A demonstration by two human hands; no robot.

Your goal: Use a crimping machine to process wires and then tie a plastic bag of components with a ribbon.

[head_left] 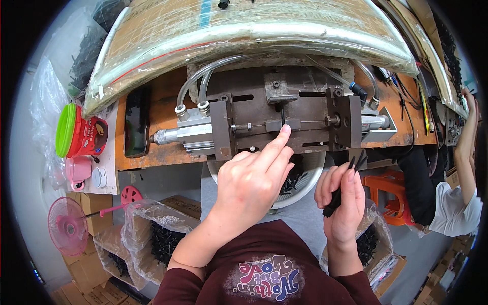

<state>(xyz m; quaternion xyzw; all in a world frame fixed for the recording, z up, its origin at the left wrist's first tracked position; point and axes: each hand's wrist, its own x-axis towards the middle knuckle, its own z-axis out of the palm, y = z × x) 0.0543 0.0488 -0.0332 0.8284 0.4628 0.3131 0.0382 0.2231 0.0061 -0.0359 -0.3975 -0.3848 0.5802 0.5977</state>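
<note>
My left hand [251,178] reaches over the front of a dark metal bench fixture [249,86]. Its index finger is stretched out, and the tip touches the small centre block [275,125] at the lower end of a thin black part [283,113]. The thumb is hidden and I see nothing held in this hand. To the right and nearer to me, my right hand [341,198] is closed around several slim black plastic pieces [333,204]. Some ends poke out above its fingertips. Pneumatic cylinders [189,133] with clear hoses flank the fixture.
A white basket [319,178] of black pieces sits below the bench edge. Plastic-lined boxes [137,223] of similar pieces stand on both sides. A wrapped cardboard panel [244,38] overhangs the back. Left are a phone [136,122], a red tub [94,134] and a pink fan [67,226]; another person [457,203] is right.
</note>
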